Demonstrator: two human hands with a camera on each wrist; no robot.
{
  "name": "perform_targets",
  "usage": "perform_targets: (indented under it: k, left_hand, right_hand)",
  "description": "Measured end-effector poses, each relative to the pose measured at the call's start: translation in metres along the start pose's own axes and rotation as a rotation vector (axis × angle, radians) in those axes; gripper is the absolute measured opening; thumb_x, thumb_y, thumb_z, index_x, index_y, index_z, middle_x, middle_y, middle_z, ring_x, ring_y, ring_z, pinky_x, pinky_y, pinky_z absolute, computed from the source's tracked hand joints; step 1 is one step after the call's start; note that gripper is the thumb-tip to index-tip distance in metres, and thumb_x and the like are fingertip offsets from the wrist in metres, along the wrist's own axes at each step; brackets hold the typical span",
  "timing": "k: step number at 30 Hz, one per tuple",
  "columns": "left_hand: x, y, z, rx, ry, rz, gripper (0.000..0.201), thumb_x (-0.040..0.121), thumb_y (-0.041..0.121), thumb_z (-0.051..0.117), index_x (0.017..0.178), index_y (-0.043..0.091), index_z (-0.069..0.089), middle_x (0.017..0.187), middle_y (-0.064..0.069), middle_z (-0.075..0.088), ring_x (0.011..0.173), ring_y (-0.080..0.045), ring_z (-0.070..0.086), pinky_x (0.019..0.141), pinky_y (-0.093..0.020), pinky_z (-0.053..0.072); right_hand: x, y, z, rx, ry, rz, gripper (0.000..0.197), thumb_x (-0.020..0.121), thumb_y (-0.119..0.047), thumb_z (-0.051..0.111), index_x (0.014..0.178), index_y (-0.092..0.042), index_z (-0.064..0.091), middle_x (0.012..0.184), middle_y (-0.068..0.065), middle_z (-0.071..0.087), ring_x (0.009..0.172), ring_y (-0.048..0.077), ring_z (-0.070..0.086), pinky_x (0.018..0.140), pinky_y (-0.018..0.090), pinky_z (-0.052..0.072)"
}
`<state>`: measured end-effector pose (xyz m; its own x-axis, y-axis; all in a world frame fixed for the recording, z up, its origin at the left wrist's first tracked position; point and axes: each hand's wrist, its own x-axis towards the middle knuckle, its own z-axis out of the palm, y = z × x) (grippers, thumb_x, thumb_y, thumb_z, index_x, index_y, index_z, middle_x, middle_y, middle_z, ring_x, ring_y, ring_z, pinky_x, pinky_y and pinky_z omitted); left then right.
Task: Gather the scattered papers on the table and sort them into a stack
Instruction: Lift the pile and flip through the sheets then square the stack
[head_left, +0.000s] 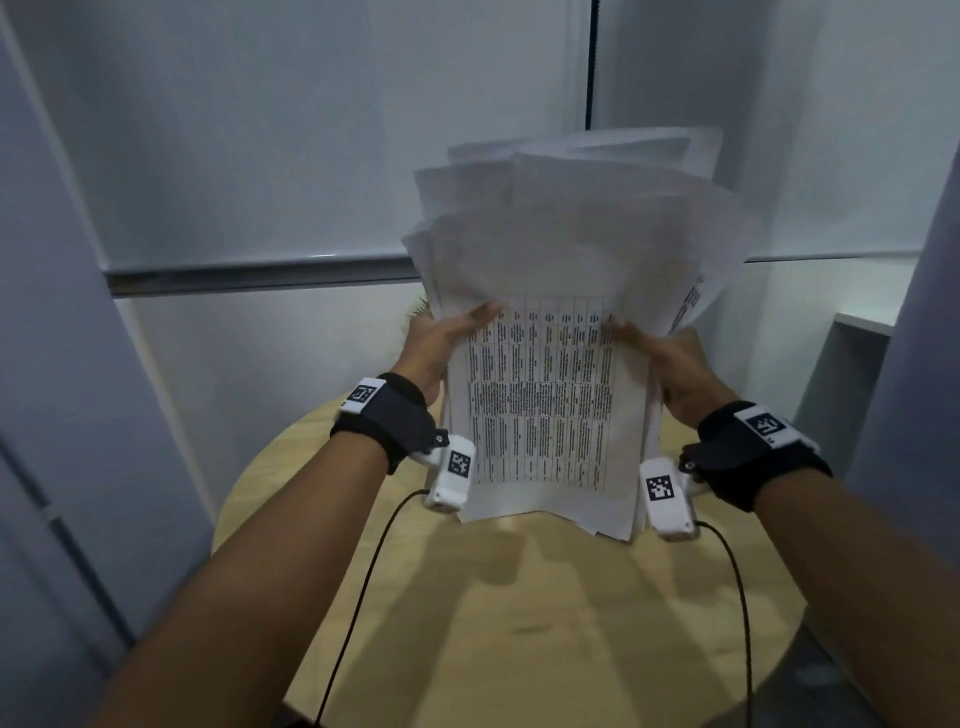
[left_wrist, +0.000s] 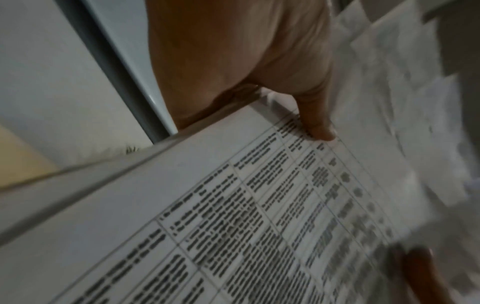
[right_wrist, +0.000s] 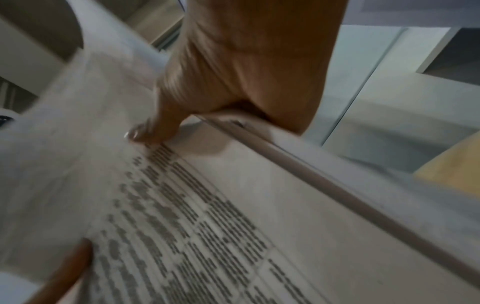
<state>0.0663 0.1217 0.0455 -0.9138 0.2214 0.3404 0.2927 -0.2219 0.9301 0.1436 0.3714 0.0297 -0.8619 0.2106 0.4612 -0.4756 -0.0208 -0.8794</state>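
A thick bundle of white papers (head_left: 550, 395) stands upright above the round wooden table (head_left: 519, 623), its front sheet printed with a table of text. The upper halves of the sheets fan out and are blurred. My left hand (head_left: 441, 338) grips the bundle's left edge, thumb on the front sheet. My right hand (head_left: 670, 364) grips the right edge the same way. In the left wrist view my left thumb (left_wrist: 317, 123) presses the printed sheet (left_wrist: 259, 216). In the right wrist view my right thumb (right_wrist: 155, 131) lies on the printed sheet (right_wrist: 207, 226). My fingers behind the bundle are hidden.
Pale walls and a blind (head_left: 311, 130) with a grey rail (head_left: 260, 275) close in behind the table. A white shelf or cabinet (head_left: 857, 364) stands at the right. Black cables (head_left: 363, 597) run from both wrist cameras over the tabletop.
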Motion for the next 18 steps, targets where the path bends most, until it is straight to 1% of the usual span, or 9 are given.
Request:
perform_targets:
  k: [3,4,7,9,11,13,14,16,18]
  left_hand:
    - [0.002,-0.002,0.004,0.054,0.068,0.043,0.068,0.069,0.043,0.087,0.124,0.010,0.064,0.115,-0.005,0.073,0.113,-0.023,0.066,0.109,-0.051,0.044]
    - [0.001,-0.002,0.006,0.067,0.096,0.043,0.070,0.068,0.045,0.086,0.125,0.012,0.062,0.117,-0.004,0.072,0.115,-0.022,0.064,0.111,-0.050,0.042]
    - [0.001,-0.003,0.004,0.067,0.101,0.061,0.074,0.064,0.044,0.088,0.124,0.011,0.063,0.118,-0.005,0.072,0.116,-0.024,0.065,0.110,-0.050,0.043]
    - [0.002,-0.003,0.000,0.041,0.071,0.061,0.066,0.064,0.038,0.088,0.119,0.008,0.066,0.113,-0.009,0.074,0.110,-0.027,0.068,0.105,-0.050,0.048]
    - [0.001,-0.002,-0.002,0.041,0.050,0.070,0.062,0.066,0.036,0.085,0.117,0.007,0.067,0.113,-0.011,0.074,0.109,-0.029,0.069,0.102,-0.050,0.051]
    - [0.001,-0.002,0.000,0.029,0.048,0.078,0.062,0.069,0.035,0.084,0.120,0.004,0.066,0.114,-0.011,0.074,0.109,-0.028,0.069,0.103,-0.050,0.050]
    - [0.001,-0.001,0.000,0.024,0.059,0.081,0.062,0.070,0.035,0.084,0.120,0.003,0.065,0.113,-0.012,0.073,0.109,-0.028,0.069,0.103,-0.050,0.050]
    - [0.000,0.000,0.000,0.016,0.072,0.084,0.061,0.070,0.038,0.085,0.118,0.005,0.066,0.113,-0.012,0.074,0.110,-0.029,0.068,0.105,-0.051,0.048]
    - [0.000,0.000,-0.002,0.010,0.058,0.080,0.071,0.064,0.047,0.086,0.119,0.006,0.066,0.113,-0.011,0.074,0.112,-0.030,0.067,0.105,-0.053,0.047]
  right_hand:
    - [0.006,0.001,0.003,0.020,0.095,-0.044,0.028,0.081,-0.029,0.078,0.100,-0.010,0.068,0.095,-0.003,0.076,0.092,0.010,0.072,0.081,0.027,0.056]
    - [0.009,0.003,0.002,0.005,0.124,-0.033,0.025,0.082,-0.028,0.078,0.097,-0.012,0.066,0.092,-0.005,0.075,0.088,0.008,0.072,0.081,0.029,0.056]
    - [0.013,0.007,-0.006,0.048,0.156,0.053,0.086,0.066,-0.053,0.085,0.131,-0.008,0.051,0.128,0.009,0.064,0.116,0.023,0.063,0.100,0.045,0.050]
    - [0.016,0.006,-0.010,0.008,0.151,0.073,0.098,0.064,-0.067,0.079,0.139,-0.013,0.046,0.136,0.008,0.059,0.121,0.022,0.060,0.104,0.044,0.048]
    - [0.018,0.006,-0.015,-0.020,0.245,0.161,0.112,0.053,-0.085,0.071,0.134,-0.011,0.047,0.131,0.010,0.060,0.112,0.019,0.059,0.102,0.050,0.048]
    - [0.021,0.010,-0.022,-0.036,0.308,0.168,0.115,0.048,-0.095,0.058,0.119,-0.005,0.054,0.102,0.008,0.058,0.092,0.021,0.050,0.081,0.045,0.048]
    - [0.022,0.011,-0.023,-0.047,0.318,0.150,0.119,0.048,-0.097,0.054,0.115,0.000,0.056,0.095,0.008,0.054,0.086,0.024,0.048,0.074,0.044,0.045]
    - [0.017,0.008,-0.019,-0.044,0.300,0.095,0.106,0.055,-0.092,0.053,0.107,0.000,0.065,0.088,0.008,0.062,0.083,0.026,0.057,0.076,0.043,0.048]
    - [0.011,0.006,-0.016,-0.036,0.277,0.043,0.079,0.065,-0.082,0.055,0.096,-0.011,0.070,0.087,0.002,0.072,0.089,0.025,0.068,0.091,0.043,0.053]
